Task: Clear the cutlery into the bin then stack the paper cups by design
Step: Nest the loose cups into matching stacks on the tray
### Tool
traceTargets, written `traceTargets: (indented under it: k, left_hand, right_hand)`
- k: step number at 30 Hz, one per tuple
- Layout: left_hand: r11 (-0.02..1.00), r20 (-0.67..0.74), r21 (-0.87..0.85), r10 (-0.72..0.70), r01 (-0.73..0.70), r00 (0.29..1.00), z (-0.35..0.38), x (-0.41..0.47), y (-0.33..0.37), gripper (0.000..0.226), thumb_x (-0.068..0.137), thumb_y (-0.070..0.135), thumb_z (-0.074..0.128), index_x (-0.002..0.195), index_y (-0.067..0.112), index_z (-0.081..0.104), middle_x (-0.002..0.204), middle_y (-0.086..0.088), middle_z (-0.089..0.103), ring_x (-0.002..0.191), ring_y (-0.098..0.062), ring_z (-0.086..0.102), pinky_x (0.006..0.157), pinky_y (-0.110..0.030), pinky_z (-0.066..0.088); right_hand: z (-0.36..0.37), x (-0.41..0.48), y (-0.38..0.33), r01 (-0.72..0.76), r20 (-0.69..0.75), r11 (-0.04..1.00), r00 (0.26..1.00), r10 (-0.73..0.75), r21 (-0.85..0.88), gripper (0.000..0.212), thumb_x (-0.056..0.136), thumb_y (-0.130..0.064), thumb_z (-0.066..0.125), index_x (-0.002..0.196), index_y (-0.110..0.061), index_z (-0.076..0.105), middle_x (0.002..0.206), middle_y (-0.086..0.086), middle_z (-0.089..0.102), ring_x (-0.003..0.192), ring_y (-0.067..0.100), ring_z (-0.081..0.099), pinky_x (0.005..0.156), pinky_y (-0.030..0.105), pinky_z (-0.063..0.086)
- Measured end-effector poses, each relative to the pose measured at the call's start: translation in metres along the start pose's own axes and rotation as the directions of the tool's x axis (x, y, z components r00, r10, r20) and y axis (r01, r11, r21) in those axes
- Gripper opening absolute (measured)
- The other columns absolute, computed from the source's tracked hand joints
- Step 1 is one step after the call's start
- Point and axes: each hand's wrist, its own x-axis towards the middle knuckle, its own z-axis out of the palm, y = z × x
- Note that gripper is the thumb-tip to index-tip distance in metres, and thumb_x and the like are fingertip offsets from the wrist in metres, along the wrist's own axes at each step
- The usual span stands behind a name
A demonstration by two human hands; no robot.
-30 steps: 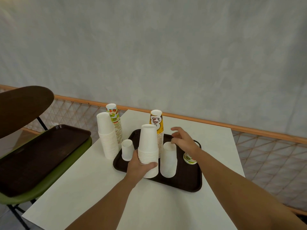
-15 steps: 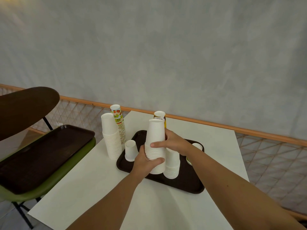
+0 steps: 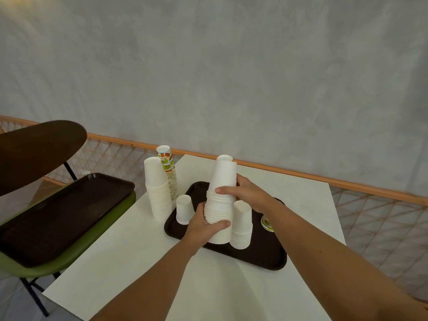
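Spare tray on green chair, left end cut off by frame. White stack on bench half covers printed stack behind it. Lone white cup on brown tray. My left hand, fingers curled round base of tall white stack on tray; my right hand, fingers gripping its upper part. Rim of another stack peeks behind it, design hidden. Short white stack just beside. Printed cup mostly hidden by my right forearm.

Two hands: left hand, right hand. Two trays: table tray, chair tray. Three white stacks (held stack, side stack at 10 o'clock, short stack). One printed stack. One lone white cup.
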Motion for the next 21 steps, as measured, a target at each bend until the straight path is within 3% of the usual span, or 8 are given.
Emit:
traceTargets:
  k: [6, 14, 21]
  left_hand:
    - [1.0, 0.006, -0.002, -0.005, 0.005, 1.0, 0.0, -0.003, -0.004, 0.079, 0.071, 0.027, 0.08, 0.134, 0.025, 0.032, 0.126, -0.001, 0.052, 0.115, -0.018, 0.05, 0.102, -0.041, 0.045]
    - [1.0, -0.027, -0.008, -0.029, 0.029, 0.999, -0.003, -0.009, -0.01, 0.075, 0.074, 0.026, 0.077, 0.134, 0.024, 0.032, 0.125, -0.001, 0.049, 0.113, -0.016, 0.047, 0.099, -0.037, 0.044]
    - [0.997, -0.06, -0.049, -0.07, 0.067, 0.996, -0.006, -0.008, -0.015, 0.079, 0.072, 0.029, 0.078, 0.136, 0.024, 0.032, 0.126, -0.004, 0.049, 0.117, -0.021, 0.048, 0.102, -0.043, 0.045]
  right_hand:
    - [-0.005, 0.002, -0.005, 0.037, -0.077, 0.998, 0.996, -0.033, 0.052, 0.049, 0.077, -0.024, 0.075, 0.118, -0.026, 0.048, 0.108, -0.006, 0.062, 0.102, 0.014, 0.06, 0.089, 0.036, 0.053]
    - [-0.018, 0.002, -0.01, 0.172, -0.317, 0.96, 0.943, -0.097, 0.221, 0.057, 0.077, -0.015, 0.075, 0.125, -0.02, 0.045, 0.113, -0.002, 0.06, 0.097, 0.007, 0.059, 0.069, 0.02, 0.048]
    - [-0.026, -0.002, 0.025, 0.06, -0.378, 0.997, 0.925, -0.035, 0.054, 0.069, 0.07, -0.021, 0.081, 0.127, -0.019, 0.042, 0.117, -0.001, 0.057, 0.106, 0.016, 0.057, 0.07, 0.021, 0.048]
